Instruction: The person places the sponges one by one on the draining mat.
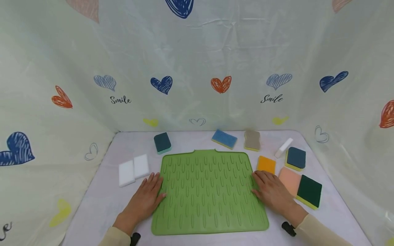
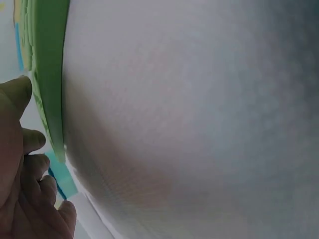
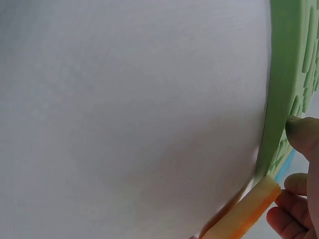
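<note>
On the middle of the tabletop (image 1: 98,212), the green mat (image 1: 204,198) lies flat. Your left grip (image 1: 145,196) rests with fingers loosely extended at its left edge, your right grip (image 1: 275,192) likewise at the right edge; neither is curled round anything. Uneven pressure could skew the mat, and your right fingers, if swept outward, might knock the orange sponge (image 1: 266,164) beside them. Your right grip partly hides that sponge; the wrist views crop each grip.

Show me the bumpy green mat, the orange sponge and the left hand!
Bumpy green mat (image 1: 210,191): head view, middle of its top.
Orange sponge (image 1: 266,163): head view, its top face.
Left hand (image 1: 146,196): head view, back of the hand.
</note>
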A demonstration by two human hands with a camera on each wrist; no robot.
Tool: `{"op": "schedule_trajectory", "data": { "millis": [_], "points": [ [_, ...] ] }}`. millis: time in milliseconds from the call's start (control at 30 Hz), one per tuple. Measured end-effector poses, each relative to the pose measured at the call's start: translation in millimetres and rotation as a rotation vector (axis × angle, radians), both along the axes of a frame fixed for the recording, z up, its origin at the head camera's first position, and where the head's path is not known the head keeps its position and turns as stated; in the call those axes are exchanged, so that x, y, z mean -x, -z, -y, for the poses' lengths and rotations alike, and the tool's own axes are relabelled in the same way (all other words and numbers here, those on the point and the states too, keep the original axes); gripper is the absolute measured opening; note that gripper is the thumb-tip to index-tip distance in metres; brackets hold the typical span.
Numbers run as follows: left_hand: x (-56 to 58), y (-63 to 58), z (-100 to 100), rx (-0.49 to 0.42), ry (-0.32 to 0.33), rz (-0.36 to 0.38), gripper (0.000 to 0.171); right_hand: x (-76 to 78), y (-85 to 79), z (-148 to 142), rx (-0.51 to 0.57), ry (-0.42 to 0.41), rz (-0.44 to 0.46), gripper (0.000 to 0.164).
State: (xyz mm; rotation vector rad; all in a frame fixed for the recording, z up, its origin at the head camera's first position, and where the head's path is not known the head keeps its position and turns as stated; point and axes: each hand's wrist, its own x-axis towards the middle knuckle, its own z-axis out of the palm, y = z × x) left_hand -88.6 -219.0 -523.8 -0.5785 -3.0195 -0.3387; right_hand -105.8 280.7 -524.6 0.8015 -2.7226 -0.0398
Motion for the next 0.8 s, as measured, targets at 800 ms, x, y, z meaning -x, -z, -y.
{"op": "schedule_trajectory", "data": {
  "millis": [800],
  "points": [
    [3.3, 0.4, 5, 0.016, 0.012, 0.134, 0.067, 103.6, -67.0, -15, -0.053, -0.098, -0.060, 0.064]
  ]
}}
